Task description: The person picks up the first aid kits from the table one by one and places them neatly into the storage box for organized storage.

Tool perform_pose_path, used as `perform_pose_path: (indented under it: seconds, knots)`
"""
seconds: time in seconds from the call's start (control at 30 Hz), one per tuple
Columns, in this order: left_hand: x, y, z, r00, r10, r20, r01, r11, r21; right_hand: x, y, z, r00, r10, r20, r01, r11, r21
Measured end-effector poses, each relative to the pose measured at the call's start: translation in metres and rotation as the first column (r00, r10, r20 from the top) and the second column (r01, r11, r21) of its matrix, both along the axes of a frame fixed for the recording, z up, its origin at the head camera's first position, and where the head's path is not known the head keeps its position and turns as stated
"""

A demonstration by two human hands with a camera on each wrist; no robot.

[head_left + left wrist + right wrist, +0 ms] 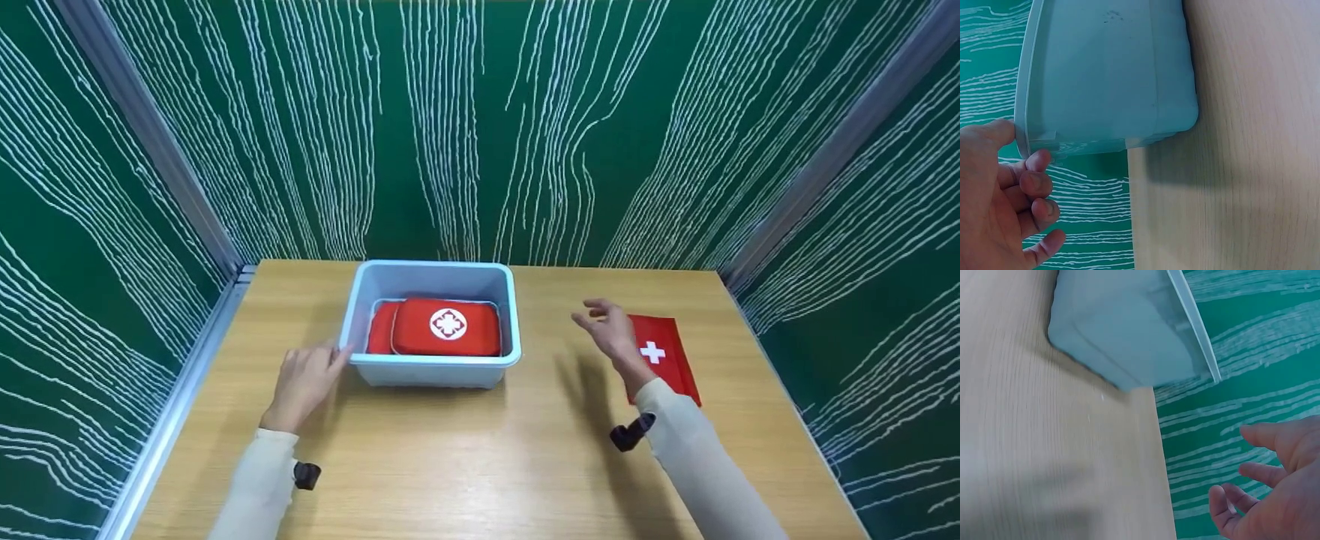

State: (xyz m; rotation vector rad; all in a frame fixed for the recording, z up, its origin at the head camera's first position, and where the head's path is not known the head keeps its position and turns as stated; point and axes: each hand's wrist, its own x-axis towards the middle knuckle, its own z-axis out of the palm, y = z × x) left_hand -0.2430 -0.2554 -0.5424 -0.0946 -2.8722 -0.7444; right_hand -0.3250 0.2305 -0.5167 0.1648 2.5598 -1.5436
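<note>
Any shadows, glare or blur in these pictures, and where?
Head view: dark shadow on the tabletop below the right grip, pale sheen toward the front; left wrist view: soft shadow beside the bin; right wrist view: blurred shadows at lower left.

The pale blue rectangular plastic bin (427,373) looks smooth; the tan wood-grained surface (450,472) has a soft gloss; the straight grey post (146,124) resembles metal.

Counter (465,457) of light-brown wood grain. Pale blue bin (427,374) stands upright toward the back, left of centre; white-crossed red pouch (670,361) lies flat at right, well apart.
</note>
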Motion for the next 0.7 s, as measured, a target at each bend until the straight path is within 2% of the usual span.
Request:
perform_pose_path:
  seconds: [0.17,0.3,0.53,0.7]
  knots:
    - [-0.001,0.000,-0.002,1.000,-0.006,-0.026,0.006,1.000,-0.009,0.005,0.027,-0.004,0.997,-0.071,-0.029,0.071,0.997,0.023]
    - [0.000,0.000,-0.001,1.000,0.002,-0.008,-0.002,1.000,0.009,0.010,0.048,-0.008,0.992,-0.119,-0.040,0.121,0.992,0.036]
    - [0.001,0.000,0.000,0.999,0.012,0.030,-0.013,1.000,0.017,0.022,0.084,-0.013,0.977,-0.200,0.067,0.198,0.980,0.032]
    - [0.001,0.001,0.000,0.999,0.012,0.047,-0.013,1.000,0.026,0.030,0.102,-0.021,0.959,-0.268,0.089,0.265,0.963,0.045]
